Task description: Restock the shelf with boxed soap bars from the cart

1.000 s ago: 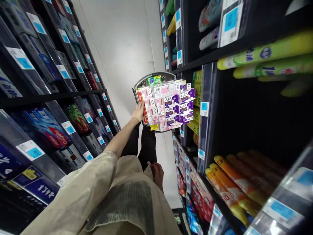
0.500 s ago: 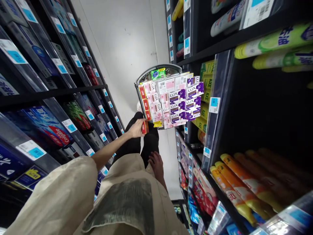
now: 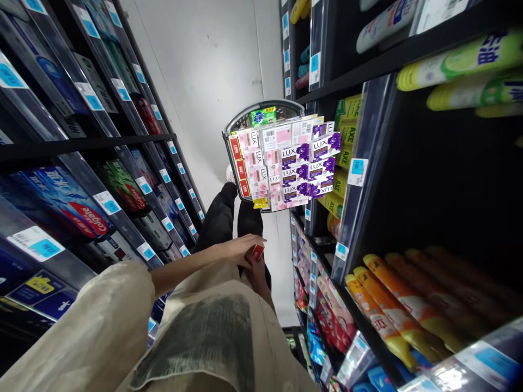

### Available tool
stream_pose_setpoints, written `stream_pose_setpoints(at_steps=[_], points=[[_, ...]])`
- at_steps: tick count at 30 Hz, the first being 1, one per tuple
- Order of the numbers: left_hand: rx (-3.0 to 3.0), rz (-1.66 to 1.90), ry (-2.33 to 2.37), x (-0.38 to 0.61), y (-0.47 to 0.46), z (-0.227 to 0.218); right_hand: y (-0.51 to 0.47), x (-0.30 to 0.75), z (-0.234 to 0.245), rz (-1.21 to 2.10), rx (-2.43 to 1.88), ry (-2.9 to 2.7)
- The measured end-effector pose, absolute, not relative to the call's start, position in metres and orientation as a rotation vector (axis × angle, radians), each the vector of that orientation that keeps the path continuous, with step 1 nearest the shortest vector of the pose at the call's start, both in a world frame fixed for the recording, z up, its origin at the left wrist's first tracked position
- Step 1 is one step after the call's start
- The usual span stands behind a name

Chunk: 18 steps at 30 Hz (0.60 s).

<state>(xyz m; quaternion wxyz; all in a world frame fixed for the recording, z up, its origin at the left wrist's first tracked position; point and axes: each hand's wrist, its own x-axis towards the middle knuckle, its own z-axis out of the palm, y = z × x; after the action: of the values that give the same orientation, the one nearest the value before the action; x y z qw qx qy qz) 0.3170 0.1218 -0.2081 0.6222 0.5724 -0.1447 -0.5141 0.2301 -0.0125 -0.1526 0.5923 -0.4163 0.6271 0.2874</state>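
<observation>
My left hand [image 3: 238, 249] is closed on a small red soap box [image 3: 257, 252], held close in front of my body. My right hand [image 3: 261, 279] is just beneath it, mostly covered by the left hand and the box, so its fingers do not show. Further ahead stands a wire basket [image 3: 261, 106], piled with pink and purple LUX soap boxes [image 3: 296, 163]. A column of red soap boxes [image 3: 239, 169] lines the basket's left side.
Dark shelves line both sides of a narrow aisle. Toothpaste boxes [image 3: 87, 209] fill the left shelves. Orange bottles [image 3: 388, 313] and green tubes [image 3: 461, 60] lie on the right shelves. Black trousers [image 3: 220, 218] show below the basket, over a pale floor [image 3: 208, 65].
My left hand has drawn the red soap box away from the basket's left side and down to my body, meeting my right hand. The basket stayed in place.
</observation>
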Motion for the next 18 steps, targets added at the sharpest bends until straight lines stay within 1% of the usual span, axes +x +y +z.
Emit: stream_pose_setpoints(at_steps=[4,6,12,15,18], points=[[1.344,-1.312,0.399,0.338,0.131,-0.24,-0.01,0.228,-0.156,0.67,-0.892,1.551],[1.494,-1.316,0.62,0.352,0.137,-0.266,-0.01,0.226,-0.157,0.676,-0.859,1.573],[1.851,-1.175,0.756,0.392,0.134,-0.351,-0.016,0.217,-0.16,0.649,-0.788,1.617],[1.917,-1.113,0.729,0.404,0.116,-0.379,-0.018,0.211,-0.162,0.634,-0.764,1.639],[1.973,-1.099,0.731,0.407,0.103,-0.395,-0.018,0.205,-0.163,0.623,-0.746,1.666]])
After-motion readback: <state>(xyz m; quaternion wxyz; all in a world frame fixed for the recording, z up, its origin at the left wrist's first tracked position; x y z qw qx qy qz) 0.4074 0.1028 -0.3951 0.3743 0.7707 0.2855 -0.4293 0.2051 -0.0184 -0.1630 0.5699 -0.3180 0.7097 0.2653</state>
